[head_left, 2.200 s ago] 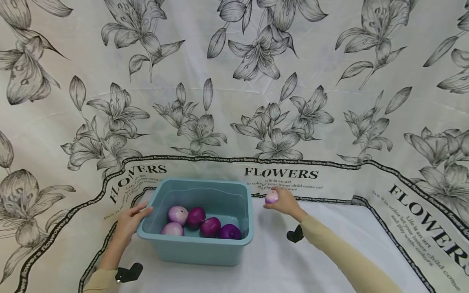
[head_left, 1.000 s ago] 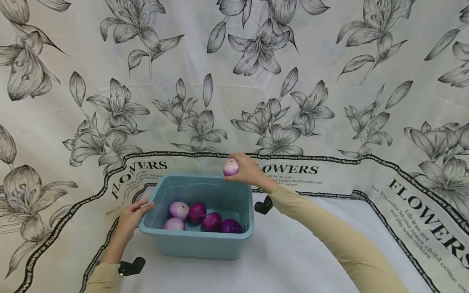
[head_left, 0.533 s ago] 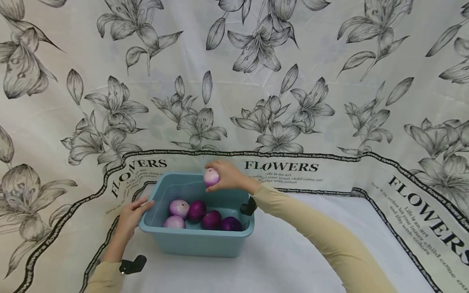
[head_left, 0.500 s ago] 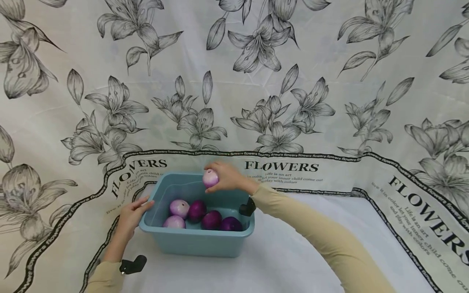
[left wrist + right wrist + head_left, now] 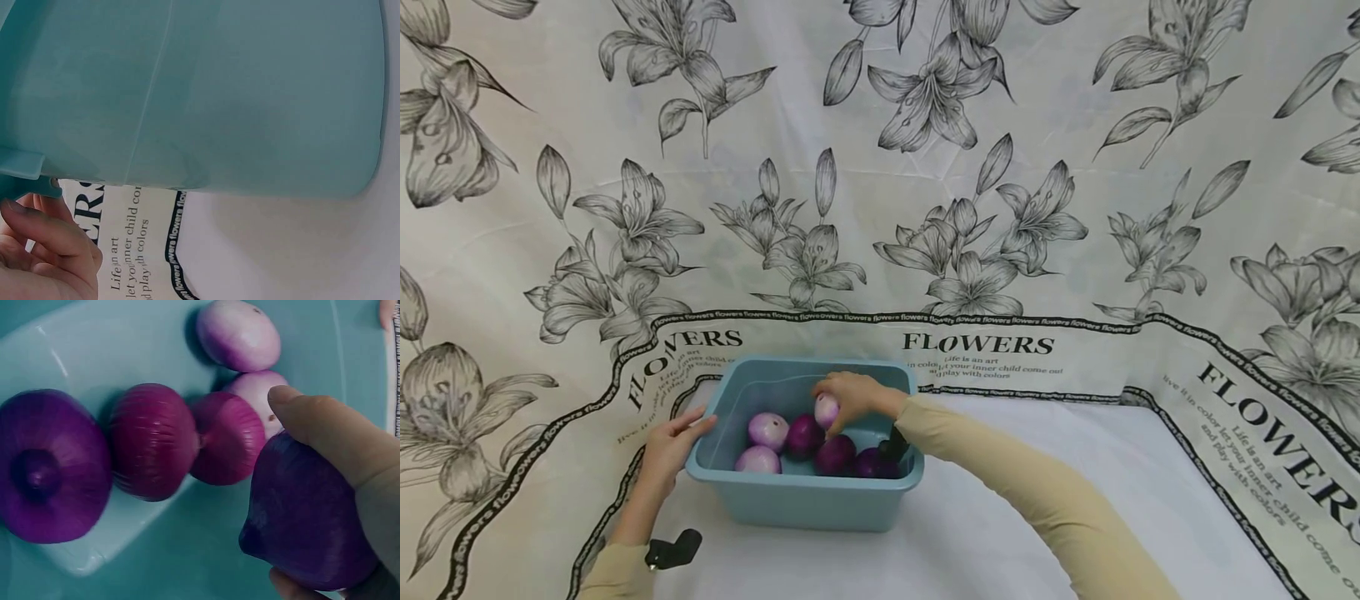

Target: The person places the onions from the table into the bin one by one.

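A light blue plastic bin (image 5: 805, 504) stands on the white cloth. My left hand (image 5: 664, 450) grips its left rim; in the left wrist view the thumb (image 5: 47, 228) and fingers close around the rim's edge. Inside the bin, my right hand (image 5: 859, 396) holds a purple and white onion (image 5: 827, 409) low over the others. The right wrist view shows the onion's dark purple side, pinched between thumb and fingers. Two pale onions (image 5: 768, 430) lie at the bin's left. Three dark purple onions (image 5: 805, 435) lie from middle to right, the rightmost partly hidden by the black wrist camera.
White cloth (image 5: 1015, 500) covers the table. Behind and at both sides hangs a flower-printed curtain (image 5: 985, 350), close to the bin's back. Bin walls (image 5: 760, 383) rise around the onions.
My right hand has carried the onion left from beside the bin, over its back right rim, then down inside it. My left hand stays on the left rim.
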`<state>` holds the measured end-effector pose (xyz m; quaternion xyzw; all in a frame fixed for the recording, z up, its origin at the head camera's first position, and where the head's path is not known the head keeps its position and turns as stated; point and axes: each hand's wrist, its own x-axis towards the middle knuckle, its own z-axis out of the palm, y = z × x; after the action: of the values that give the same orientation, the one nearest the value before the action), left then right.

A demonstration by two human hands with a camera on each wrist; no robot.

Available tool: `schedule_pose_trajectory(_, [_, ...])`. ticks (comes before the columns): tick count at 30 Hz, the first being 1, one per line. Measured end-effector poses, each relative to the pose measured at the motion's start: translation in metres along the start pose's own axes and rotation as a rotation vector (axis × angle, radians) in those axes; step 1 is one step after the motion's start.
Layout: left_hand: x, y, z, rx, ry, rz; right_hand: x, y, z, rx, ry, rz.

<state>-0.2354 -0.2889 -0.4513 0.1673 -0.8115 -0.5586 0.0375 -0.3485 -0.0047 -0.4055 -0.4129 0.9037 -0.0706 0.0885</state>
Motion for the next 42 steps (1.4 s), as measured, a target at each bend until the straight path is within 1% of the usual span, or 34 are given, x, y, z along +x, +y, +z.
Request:
schedule_pose_trajectory(2, [0.0,0.0,0.0,-0.002,0.003,0.005,0.001,0.0,0.004,0.007,-0.029,0.015])
schedule_pose_trajectory(8, [0.0,-0.002,0.0,-0.008,0.005,-0.002,0.0,0.005,0.012,0.03,-0.112,0.025])
schedule_pose_trajectory(12, [0.001,-0.003,0.0,-0.012,0.014,-0.004,-0.003,0.008,0.015,0.043,-0.156,0.061])
schedule_pose_trajectory(18, [0.0,-0.002,0.002,-0.008,0.01,-0.008,-0.01,0.01,0.017,0.066,-0.183,0.111])
schedule_pose_trajectory(22, [0.0,-0.001,0.002,-0.01,0.008,-0.002,-0.013,0.012,0.017,0.055,-0.189,0.137])
schedule_pose_trajectory(27, [0.0,-0.001,0.0,-0.002,0.011,-0.001,-0.014,0.013,0.015,0.042,-0.205,0.15])
schedule_pose_trajectory(30, [0.0,-0.001,0.002,0.007,0.006,0.005,-0.018,0.013,0.011,0.039,-0.221,0.158])
schedule_pose_trajectory(33, [-0.001,-0.001,0.003,0.018,0.0,0.009,-0.022,0.013,0.002,0.031,-0.207,0.143])
schedule_pose_trajectory(36, [0.0,-0.001,0.003,0.025,-0.018,0.007,-0.029,0.014,-0.009,0.057,-0.159,0.103])
schedule_pose_trajectory(40, [0.0,-0.002,0.0,0.017,-0.053,-0.002,-0.042,0.018,-0.024,0.129,-0.063,0.026])
schedule_pose_trajectory(41, [0.0,-0.002,-0.001,0.016,-0.061,-0.004,-0.047,0.019,-0.027,0.139,-0.025,0.01])
schedule_pose_trajectory(42, [0.0,-0.002,-0.002,0.019,-0.064,-0.005,-0.051,0.021,-0.029,0.137,0.03,-0.012])
